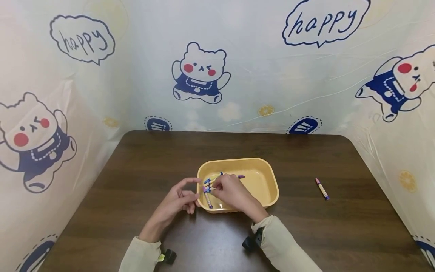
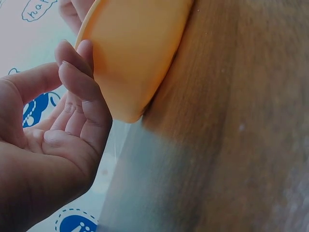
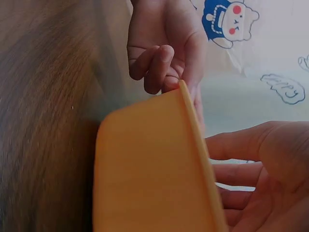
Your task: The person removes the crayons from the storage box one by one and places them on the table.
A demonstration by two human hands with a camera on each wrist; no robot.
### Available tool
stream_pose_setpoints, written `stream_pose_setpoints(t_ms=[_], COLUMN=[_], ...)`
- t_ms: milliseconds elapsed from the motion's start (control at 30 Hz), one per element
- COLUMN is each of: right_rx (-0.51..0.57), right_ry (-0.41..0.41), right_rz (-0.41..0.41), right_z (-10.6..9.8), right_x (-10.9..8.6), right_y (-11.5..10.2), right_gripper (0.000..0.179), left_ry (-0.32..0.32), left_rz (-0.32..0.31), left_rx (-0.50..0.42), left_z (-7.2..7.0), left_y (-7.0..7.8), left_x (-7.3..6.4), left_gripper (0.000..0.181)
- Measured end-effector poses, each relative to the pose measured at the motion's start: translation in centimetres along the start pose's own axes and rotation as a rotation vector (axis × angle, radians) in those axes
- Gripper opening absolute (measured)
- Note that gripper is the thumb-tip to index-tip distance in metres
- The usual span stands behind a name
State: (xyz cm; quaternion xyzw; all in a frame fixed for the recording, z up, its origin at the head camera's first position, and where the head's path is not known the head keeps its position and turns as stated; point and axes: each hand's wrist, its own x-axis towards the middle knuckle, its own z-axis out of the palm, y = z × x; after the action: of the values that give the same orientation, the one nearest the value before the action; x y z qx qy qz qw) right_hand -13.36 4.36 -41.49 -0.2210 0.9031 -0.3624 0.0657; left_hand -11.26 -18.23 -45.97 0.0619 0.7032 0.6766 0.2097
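Observation:
A yellow plastic basin [image 1: 259, 185] stands on the table with several crayons [image 1: 208, 199] at its left end. They have pale wrappers with blue and purple ends. My right hand [image 1: 234, 190] reaches over the near rim and pinches a crayon among them; the fingertips are partly hidden. Another crayon, purple-tipped [image 1: 241, 176], shows behind that hand. At the basin's left end, my left hand [image 1: 175, 202] touches the rim with index finger and thumb, the other fingers loosely bent below. In the right wrist view, the basin wall hides the right fingertips.
One more crayon [image 1: 322, 189], pink-tipped, lies on the dark wooden table [image 1: 149, 158] to the right of the basin. A printed curtain [image 1: 244, 83] with cartoon bears hangs behind the table and along both sides.

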Motion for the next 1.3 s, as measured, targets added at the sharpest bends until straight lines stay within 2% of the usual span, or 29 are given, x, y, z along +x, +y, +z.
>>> stream_pose_setpoints(t_ms=[167,333,500,633,800,1133,1300], right_rx=[-0.003,-0.068,-0.125,-0.164,-0.175,-0.167,-0.148], right_ry=[-0.091,-0.14,-0.126,-0.085,-0.056,-0.059,-0.025], right_rz=[0.082,0.104,0.124,0.144,0.152,0.19,0.198], right_z=[1.1,2.3,3.1,3.7,4.0,4.0,3.9], right_x=[0.7,1.0,1.0,1.0,1.3,1.3,1.2], right_y=[0.1,0.0,-0.2,-0.2,-0.3,-0.4,-0.4], right_gripper=[0.014,0.02,0.036,0.04,0.042,0.039,0.041], left_ry=[-0.001,-0.006,-0.012,-0.014,-0.012,-0.008,-0.007], left_rz=[0.002,0.018,0.035,0.038,0.045,0.038,0.036], left_rx=[0.002,-0.004,-0.022,-0.032,-0.027,-0.031,-0.038], left_z=[0.0,0.0,0.1,0.2,0.2,0.2,0.2], left_y=[0.0,-0.1,-0.3,-0.4,-0.3,-0.2,-0.2], left_x=[0.0,0.1,0.2,0.2,0.1,0.0,0.0], left_gripper=[0.052,0.052,0.053,0.054,0.055,0.053,0.053])
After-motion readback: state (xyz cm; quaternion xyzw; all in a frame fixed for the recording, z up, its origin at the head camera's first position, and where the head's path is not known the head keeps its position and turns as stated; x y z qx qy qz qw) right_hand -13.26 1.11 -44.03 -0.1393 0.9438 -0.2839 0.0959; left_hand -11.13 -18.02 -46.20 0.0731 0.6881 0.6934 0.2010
